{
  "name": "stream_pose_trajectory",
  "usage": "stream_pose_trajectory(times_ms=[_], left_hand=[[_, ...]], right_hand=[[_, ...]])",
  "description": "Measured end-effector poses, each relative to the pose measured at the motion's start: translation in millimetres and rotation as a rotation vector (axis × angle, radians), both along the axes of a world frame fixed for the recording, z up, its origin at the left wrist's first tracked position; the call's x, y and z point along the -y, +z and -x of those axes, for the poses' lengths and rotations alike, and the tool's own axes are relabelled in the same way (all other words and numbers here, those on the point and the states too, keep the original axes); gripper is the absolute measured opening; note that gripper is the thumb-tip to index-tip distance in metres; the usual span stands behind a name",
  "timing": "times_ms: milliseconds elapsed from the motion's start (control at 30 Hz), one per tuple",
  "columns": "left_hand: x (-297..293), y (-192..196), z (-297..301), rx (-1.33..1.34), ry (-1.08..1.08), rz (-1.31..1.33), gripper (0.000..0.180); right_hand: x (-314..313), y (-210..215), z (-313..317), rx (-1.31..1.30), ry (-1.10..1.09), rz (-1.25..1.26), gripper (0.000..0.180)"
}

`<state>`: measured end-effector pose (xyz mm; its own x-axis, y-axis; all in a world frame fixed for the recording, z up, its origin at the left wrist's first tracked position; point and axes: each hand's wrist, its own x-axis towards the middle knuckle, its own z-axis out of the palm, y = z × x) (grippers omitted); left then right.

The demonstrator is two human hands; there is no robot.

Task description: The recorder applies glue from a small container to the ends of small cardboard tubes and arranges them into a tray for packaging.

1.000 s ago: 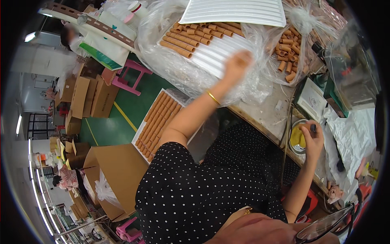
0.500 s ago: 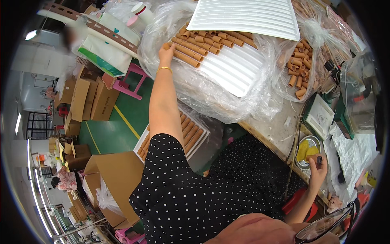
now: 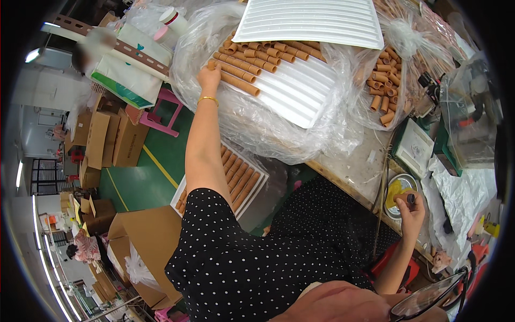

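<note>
Up at the far edge of the white ribbed tray (image 3: 300, 91), left hand (image 3: 209, 78) pinches one brown tube (image 3: 211, 65); right hand (image 3: 410, 206) grips a small brown piece (image 3: 403, 197) over the metal dish (image 3: 396, 189).

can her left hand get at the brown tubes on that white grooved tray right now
Probably yes. The left hand already rests at the near end of the brown tubes on the white grooved tray, where the clear plastic bag lies open, so nothing covers them there.
</note>
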<state>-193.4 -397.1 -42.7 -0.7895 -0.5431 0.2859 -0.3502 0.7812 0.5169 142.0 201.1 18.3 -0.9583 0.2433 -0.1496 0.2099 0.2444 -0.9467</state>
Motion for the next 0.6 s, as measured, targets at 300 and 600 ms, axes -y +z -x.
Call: stream_pose_trajectory(times_ms=[300,600], left_hand=[[-85.2,-11.7,-48.1,0.055,-0.374,-0.172,0.039],[-117.5,-20.7,-86.8,-0.079,-0.273,-0.191,0.036]], right_hand=[[-0.9,3.7,-2.1,-0.050,-0.013,-0.039,0.019],[-2.8,-6.8,-7.7,-0.140,-0.086,0.030,0.019]])
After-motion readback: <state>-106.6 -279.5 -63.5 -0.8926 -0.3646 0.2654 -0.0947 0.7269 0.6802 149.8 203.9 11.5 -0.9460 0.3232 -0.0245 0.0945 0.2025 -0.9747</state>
